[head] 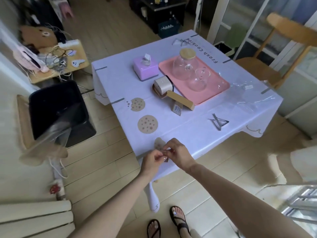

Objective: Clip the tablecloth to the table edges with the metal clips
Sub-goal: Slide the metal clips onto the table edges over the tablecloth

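The table is covered by a pale lilac tablecloth printed with cookie motifs and the words "Fresh Cookies". Its near corner lies at lower centre of the frame, and the cloth hangs over the edge there.

Both hands meet at that near corner. The left hand and the right hand are each pinched closed, fingertips touching, on a small item between them at the cloth edge. The item is mostly hidden by the fingers; a brownish part shows below them, and whether it is a clip cannot be told.

Loose metal clips lie in a small pile on the cloth at centre right of the frame, well apart from the hands. A second pile of clips lies near the far edge, at upper centre, beside the printed lettering.

A pink tray sits on the far half of the table. It bears a glass jar with a wooden lid and a glass lying tilted against it. Left of the tray stands a purple tissue box. Just beside the tray's near left corner are a small white device and a tan box.

Crumpled clear plastic lies on the right part of the cloth. A wooden chair stands at upper right of the frame. A black bin stands on the floor at left.
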